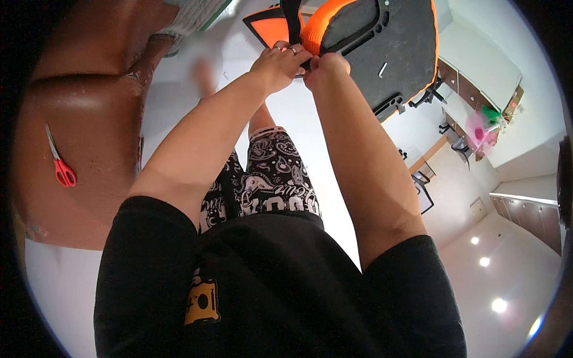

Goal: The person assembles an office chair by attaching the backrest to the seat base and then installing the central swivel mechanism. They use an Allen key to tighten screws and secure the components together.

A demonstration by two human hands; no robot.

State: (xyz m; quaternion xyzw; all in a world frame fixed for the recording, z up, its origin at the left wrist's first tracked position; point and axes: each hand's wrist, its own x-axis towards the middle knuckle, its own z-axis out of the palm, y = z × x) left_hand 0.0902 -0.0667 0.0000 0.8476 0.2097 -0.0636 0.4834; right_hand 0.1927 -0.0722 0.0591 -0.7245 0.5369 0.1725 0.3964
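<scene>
An orange and black chair seat (382, 56) stands tilted in front of me, its dark underside facing my way. Both hands meet at the seat's left edge. My left hand (279, 64), with a ring on it, has its fingers bent around a dark part there. Right beside it, my right hand (327, 67) is closed, fingertips pinched against the same spot. What the fingers hold is mostly hidden. A black curved bar (291, 21) rises just above my left hand, next to an orange mesh panel (276, 28) with a black frame.
Red-handled scissors (64, 172) lie on a brown leather sofa (89, 119) at the left. A small pale metal piece (382, 70) rests on the seat's underside. Black armrest-like parts (391, 107) are at the seat's lower edge. A pink and green bundle (482, 128) is far right.
</scene>
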